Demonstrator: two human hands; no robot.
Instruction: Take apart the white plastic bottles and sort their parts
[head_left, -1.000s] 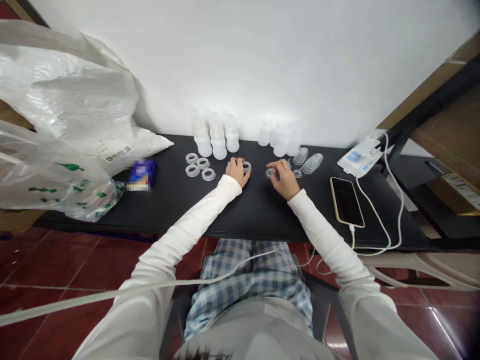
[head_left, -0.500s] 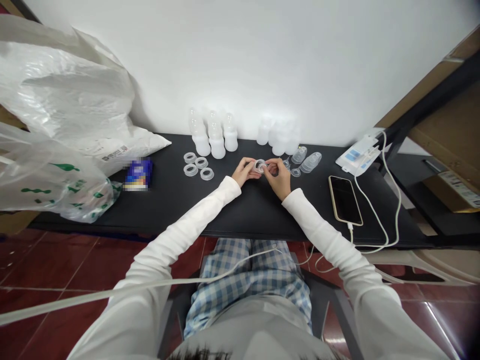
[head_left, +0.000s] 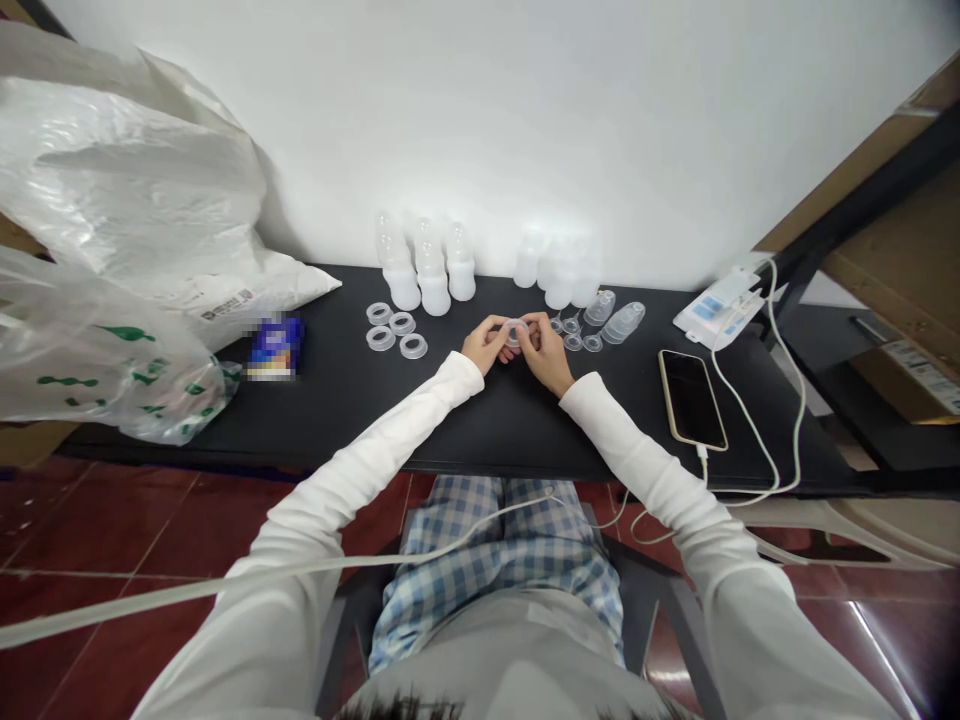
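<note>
Between both hands, a translucent ring, pinched at opposite edges. Left hand mostly closed, thumb and fingers on the ring's left side; right hand curled likewise on the other. A second ago well apart over the surface, now met at this one part: probably a shift from picking up to two-handed handling. Cannot tell whether anything sits inside the ring.

Just right of the right hand, small clear discs, thin and round, some with a little stem; beyond these, clear caps, smooth, tapered, lying on their sides. Left of the left hand, four loose rings, flat, thick-rimmed, frosted. Behind the left hand, capped bottles, milky and rounded under glossy clear domes; behind the right hand, uncapped bottles, matte white. Farther right, a phone, flat and glassy, in a pale case.
</note>
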